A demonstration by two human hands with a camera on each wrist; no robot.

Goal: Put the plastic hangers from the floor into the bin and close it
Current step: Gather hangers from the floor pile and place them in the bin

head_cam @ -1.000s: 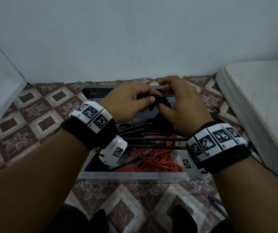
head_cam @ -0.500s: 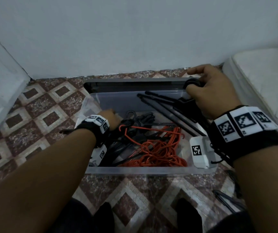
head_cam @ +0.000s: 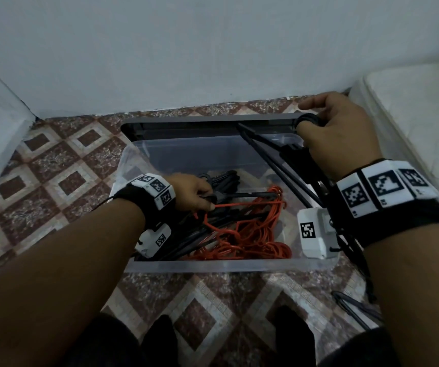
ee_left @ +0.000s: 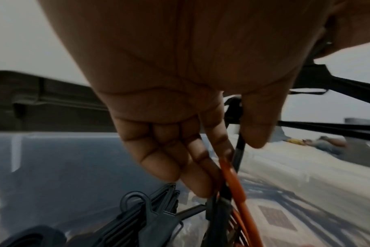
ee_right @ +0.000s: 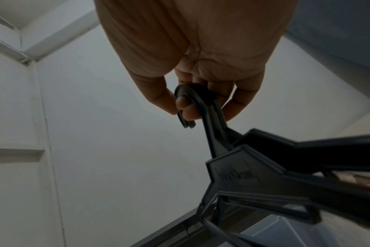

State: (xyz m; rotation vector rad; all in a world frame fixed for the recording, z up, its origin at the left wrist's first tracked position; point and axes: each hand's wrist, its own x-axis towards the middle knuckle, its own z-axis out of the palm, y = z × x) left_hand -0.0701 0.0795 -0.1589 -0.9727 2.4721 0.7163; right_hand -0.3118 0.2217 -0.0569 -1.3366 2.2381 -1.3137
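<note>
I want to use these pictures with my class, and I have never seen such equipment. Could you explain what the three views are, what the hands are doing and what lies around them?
No machine here: a person works with bare hands, wearing bands with black-and-white markers and a small camera on each wrist. The big picture comes from a camera on the head, looking down; the other two look along each hand from the wrist.

On the tiled floor stands a clear plastic bin holding black hangers and orange hangers. Its dark lid lies behind it, so the bin is open.

The left hand reaches into the bin and pinches an orange hanger together with a black one. The right hand holds a bunch of black hangers by their hooks above the bin. One more dark hanger lies on the floor, lower right.
</note>
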